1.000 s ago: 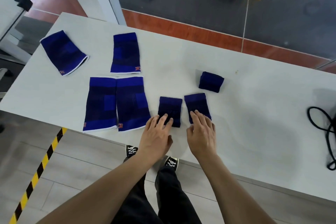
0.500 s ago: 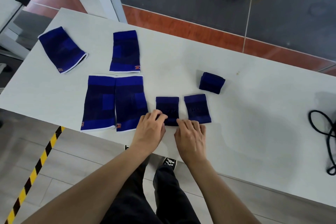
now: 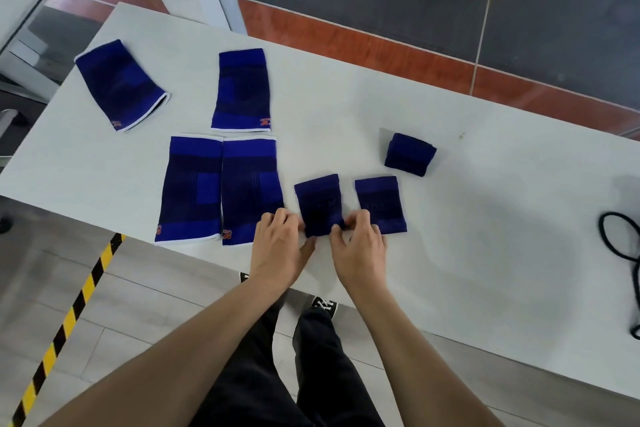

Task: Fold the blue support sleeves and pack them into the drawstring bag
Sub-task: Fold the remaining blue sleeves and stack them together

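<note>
We are looking at a matt, smooth white table showing a small stain at two o'clock. The seven blue sleeves are looking like ribbed knit cloth, soft and unshiny: the four large ones, e.g., are showing darker woven panels, white hems and small orange marks. The small sleeve is being pinched at its near edge by the bare left hand and right hand. At three o'clock a black cord is lying, looking smooth. The floor tiles are appearing pale and matt.
</note>
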A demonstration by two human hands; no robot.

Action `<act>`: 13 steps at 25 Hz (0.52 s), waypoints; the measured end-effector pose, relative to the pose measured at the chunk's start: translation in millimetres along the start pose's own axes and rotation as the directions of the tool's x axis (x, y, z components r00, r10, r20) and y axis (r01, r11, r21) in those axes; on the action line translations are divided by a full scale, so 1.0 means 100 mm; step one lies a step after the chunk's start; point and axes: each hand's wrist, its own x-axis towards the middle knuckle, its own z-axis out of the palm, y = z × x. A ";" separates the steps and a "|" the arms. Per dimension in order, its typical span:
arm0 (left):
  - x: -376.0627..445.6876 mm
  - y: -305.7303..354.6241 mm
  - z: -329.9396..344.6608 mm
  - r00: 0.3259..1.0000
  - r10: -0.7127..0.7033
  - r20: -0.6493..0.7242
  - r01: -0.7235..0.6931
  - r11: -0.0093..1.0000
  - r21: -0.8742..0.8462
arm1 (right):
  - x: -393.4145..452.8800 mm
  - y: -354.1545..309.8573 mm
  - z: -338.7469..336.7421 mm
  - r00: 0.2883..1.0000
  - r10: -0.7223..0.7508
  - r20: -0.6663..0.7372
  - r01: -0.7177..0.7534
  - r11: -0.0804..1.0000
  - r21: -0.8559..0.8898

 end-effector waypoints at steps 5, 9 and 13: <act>0.13 0.20 0.09 0.989 -0.048 0.139 0.052 0.998 -0.026 | 0.07 -0.14 -0.07 0.984 0.176 0.005 -0.168 0.931 0.324; 0.16 0.25 -0.05 0.984 -0.117 0.134 0.140 0.975 -0.174 | 0.14 -0.14 -0.19 0.970 0.218 0.103 -0.242 0.875 0.419; 0.22 0.54 -0.15 0.928 -0.295 0.227 0.369 0.664 -0.650 | 0.15 -0.07 -0.38 0.974 0.218 0.063 -0.213 0.781 0.587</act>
